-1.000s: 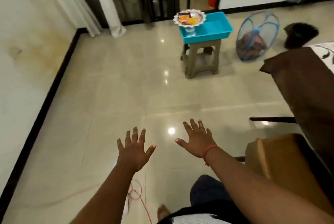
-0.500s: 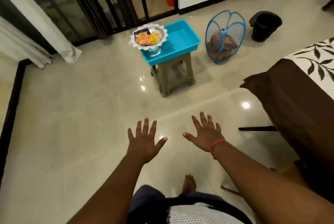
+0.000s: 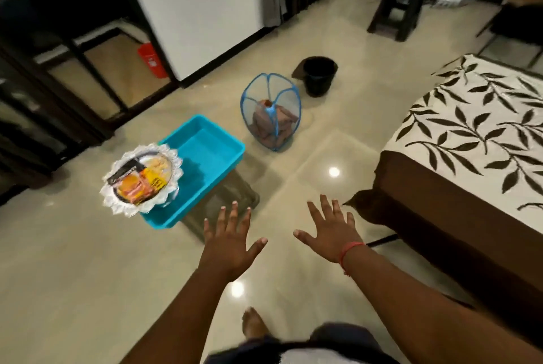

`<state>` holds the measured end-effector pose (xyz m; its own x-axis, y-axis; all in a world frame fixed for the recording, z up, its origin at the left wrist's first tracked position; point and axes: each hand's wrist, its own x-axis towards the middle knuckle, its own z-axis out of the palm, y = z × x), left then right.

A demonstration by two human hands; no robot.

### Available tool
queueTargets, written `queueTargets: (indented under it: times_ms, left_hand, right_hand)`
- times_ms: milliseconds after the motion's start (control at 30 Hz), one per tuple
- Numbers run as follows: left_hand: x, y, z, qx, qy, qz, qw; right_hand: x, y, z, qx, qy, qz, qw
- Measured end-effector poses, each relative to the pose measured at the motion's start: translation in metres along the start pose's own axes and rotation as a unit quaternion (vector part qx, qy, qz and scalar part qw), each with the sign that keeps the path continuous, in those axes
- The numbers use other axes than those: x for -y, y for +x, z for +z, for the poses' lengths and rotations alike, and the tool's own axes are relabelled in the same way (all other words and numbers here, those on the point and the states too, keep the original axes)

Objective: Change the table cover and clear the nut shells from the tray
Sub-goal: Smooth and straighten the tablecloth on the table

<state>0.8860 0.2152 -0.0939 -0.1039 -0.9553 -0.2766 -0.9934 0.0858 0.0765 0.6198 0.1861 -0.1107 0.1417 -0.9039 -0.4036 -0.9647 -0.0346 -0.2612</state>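
The view now swings right compared with a second ago: the table (image 3: 470,140), which showed only as a brown corner at the right edge, fills the right side, its white leaf-print cover (image 3: 482,116) lying over a brown cover (image 3: 417,187) that hangs down the near side. I judge that the person is turning toward it, so the cover change looks about to begin and neither cloth is touched yet.

The stool (image 3: 226,199) with the turquoise tray (image 3: 202,169) slides from upper centre to the left of the hands and sits much nearer. The tray's visible floor looks bare; I cannot tell whether nut shells lie in it. A frilled silver dish (image 3: 141,178) of snack packets overlaps its near left corner.

Beyond, the blue mesh hamper (image 3: 270,116) with brown cloth inside stands near the black bin (image 3: 318,75), a likely place for shells.

The left hand (image 3: 232,246) and right hand (image 3: 332,234) hover over the floor, fingers spread, holding nothing, as before; the right one is just beside the brown cover's hanging corner.
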Motion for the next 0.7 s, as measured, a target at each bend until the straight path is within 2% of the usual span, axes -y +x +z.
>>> queueTargets:
  times_ms: [200, 433, 533, 700]
  left_hand:
    - [-0.019, 0.152, -0.033, 0.024, 0.043, 0.101, 0.994]
    - [-0.100, 0.313, -0.062, 0.039, 0.069, 0.208, 0.975]
    - [-0.133, 0.371, -0.087, 0.015, 0.063, 0.234, 0.970]
    - [-0.185, 0.449, -0.114, 0.041, 0.104, 0.289, 0.951]
  right_hand:
    - [-0.016, 0.064, -0.038, -0.020, 0.008, 0.051, 0.998]
    - [-0.100, 0.164, -0.096, -0.058, 0.038, 0.134, 0.989]
    - [-0.136, 0.197, -0.130, -0.089, 0.048, 0.160, 0.982]
    - [-0.187, 0.231, -0.167, -0.115, 0.086, 0.223, 0.964]
